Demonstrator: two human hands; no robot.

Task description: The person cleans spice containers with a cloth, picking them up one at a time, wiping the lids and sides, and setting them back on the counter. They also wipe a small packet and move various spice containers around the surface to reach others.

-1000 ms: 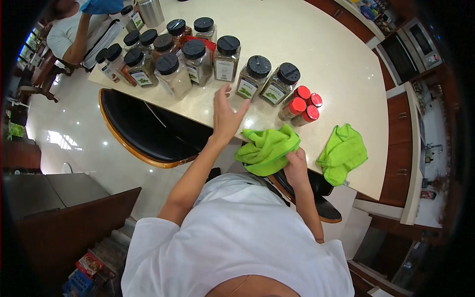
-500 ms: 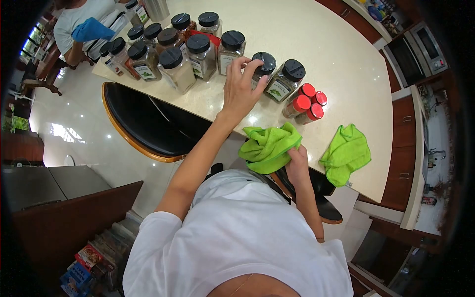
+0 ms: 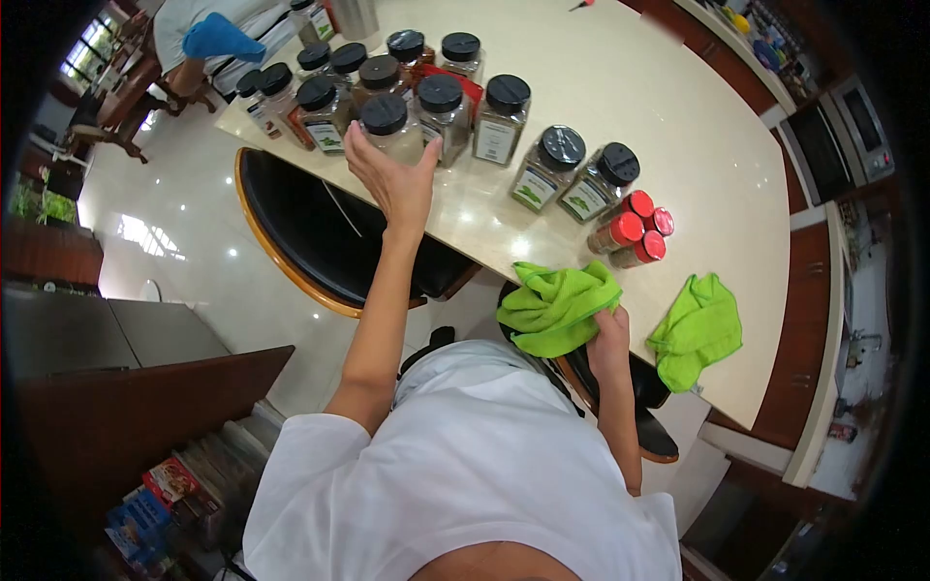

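Observation:
My left hand (image 3: 392, 186) reaches to a spice jar with a black lid (image 3: 397, 145), its thumb and fingers spread around the jar's near side. Whether they touch it is hard to make out. Pale powder shows inside that jar. Closed on a bunched green cloth (image 3: 557, 308), my right hand (image 3: 608, 339) stays at the counter's front edge. Two labelled jars with black lids, one (image 3: 547, 169) beside the other (image 3: 601, 182), stand to the right of my left hand. Next to them is a cluster of small red-capped shakers (image 3: 635, 230).
More black-lidded jars (image 3: 320, 111) crowd the left of the cream counter (image 3: 639, 107). A second green cloth (image 3: 697, 331) lies at its right edge. Black stools (image 3: 310, 228) stand under the front edge. Another person (image 3: 242, 12) at the far left holds a blue cloth (image 3: 221, 39).
My left hand has let go of the jar near the red-capped shakers and moved left to the pale-powder jar. My right hand keeps the green cloth. The view has shifted slightly.

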